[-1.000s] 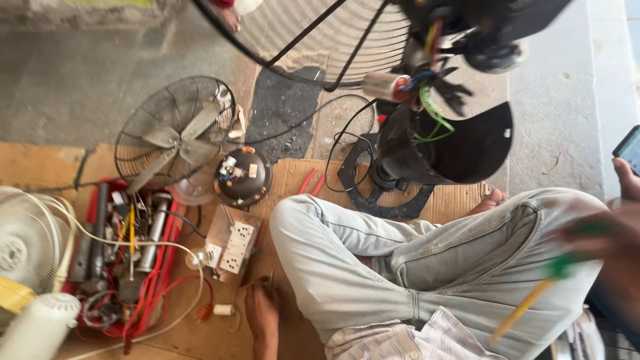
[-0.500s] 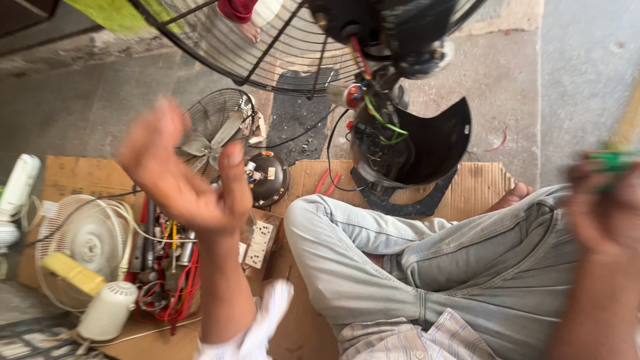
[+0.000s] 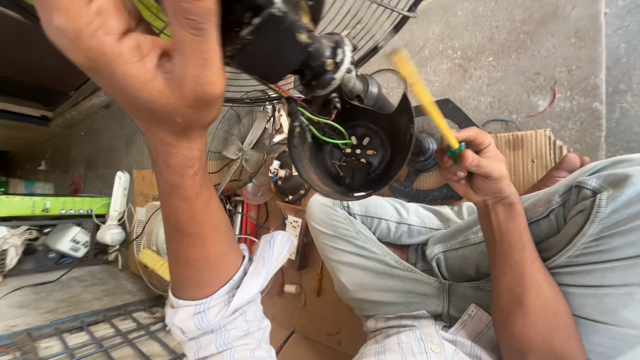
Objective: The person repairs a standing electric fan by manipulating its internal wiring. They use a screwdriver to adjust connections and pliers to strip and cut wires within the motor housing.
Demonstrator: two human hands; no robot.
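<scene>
Nearest the camera, your left hand (image 3: 143, 63) was raised high, its back toward the lens, so whether its fingers gripped anything I cannot tell; they reached up beside the black motor housing (image 3: 273, 37) of the large fan. Your striped sleeve (image 3: 230, 310) hung below it, and your grey trouser legs (image 3: 373, 257) crossed the cardboard sheet (image 3: 533, 150) you sat on. Your right hand (image 3: 477, 167) was closed tight around the green handle of a yellow screwdriver (image 3: 423, 97), whose shaft pointed up and left toward the motor. Between your two hands hung the black rear cover (image 3: 350, 150), open side facing you, with green wires (image 3: 320, 127) running into it from the motor. Behind it lay a smaller fan with a wire guard (image 3: 243, 143), a white socket strip (image 3: 293, 230), and further left a white handheld appliance (image 3: 117, 207) on the concrete floor (image 3: 507, 60).
</scene>
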